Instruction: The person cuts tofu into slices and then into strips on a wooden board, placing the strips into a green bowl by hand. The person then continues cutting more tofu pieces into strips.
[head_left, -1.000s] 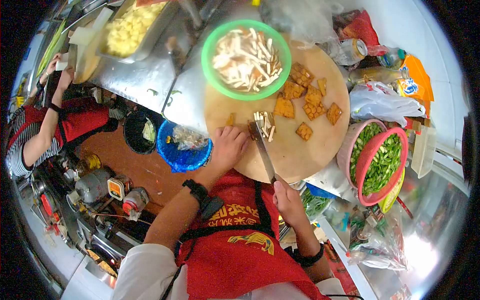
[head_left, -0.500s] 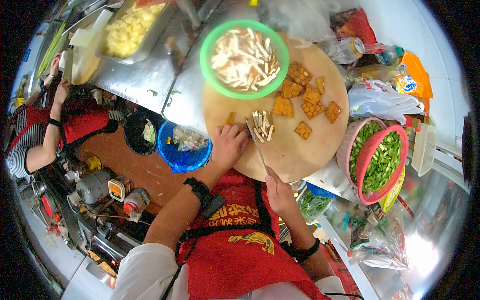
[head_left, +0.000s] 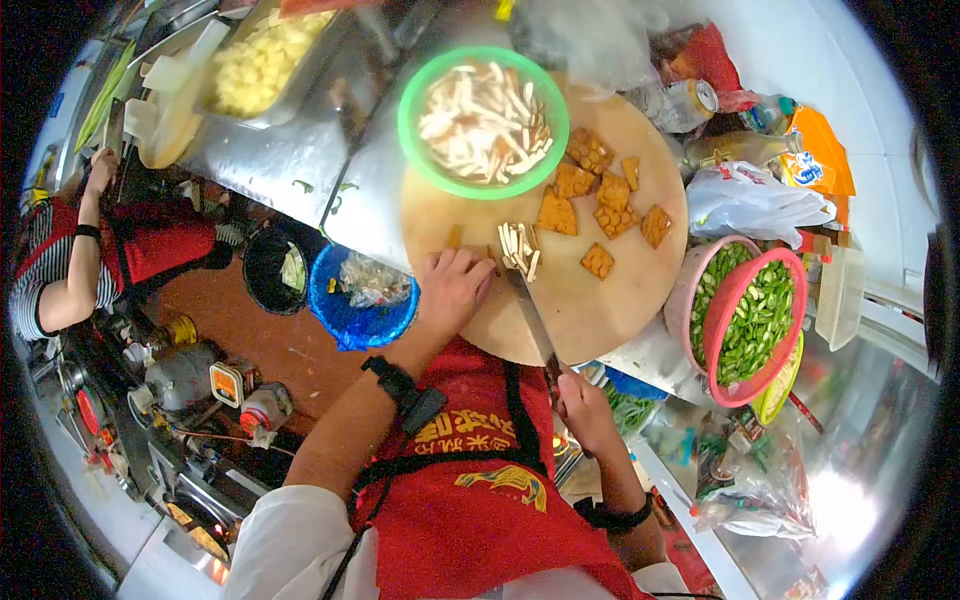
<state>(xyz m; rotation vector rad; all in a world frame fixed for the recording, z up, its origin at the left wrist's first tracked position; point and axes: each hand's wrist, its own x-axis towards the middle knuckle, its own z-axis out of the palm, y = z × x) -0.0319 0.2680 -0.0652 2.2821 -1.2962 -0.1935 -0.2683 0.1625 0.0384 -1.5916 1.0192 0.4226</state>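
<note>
The right hand [head_left: 588, 408] is closed around the handle of a kitchen knife [head_left: 534, 318], whose blade slants away over the round cutting board [head_left: 590, 320], its tip end at the near edge of a small bunch of cut tofu strips [head_left: 517, 248]. The left hand [head_left: 455, 290] rests on the board to the left of the blade, fingers bent and drawn together; whether they pinch something beneath them I cannot tell. A small brown piece [head_left: 454, 237] lies just beyond these fingers. Farther right on the board are several brown-skinned tofu pieces [head_left: 557, 212], some touching or overlapping, one lying apart nearer the person. A green plastic basin [head_left: 408, 120] holding many pale strips [head_left: 485, 125] sits at the board's far left part. To the right of the board, a red-pink basket [head_left: 797, 310] of cut green vegetables [head_left: 757, 318] overlaps a paler pink basket [head_left: 680, 305], with a white plastic bag [head_left: 760, 203] beyond them. At left, a blue-lined bin [head_left: 345, 328] stands beside a black bucket [head_left: 262, 285], and a co-worker's hand [head_left: 102, 170] holds another knife [head_left: 116, 125].
</note>
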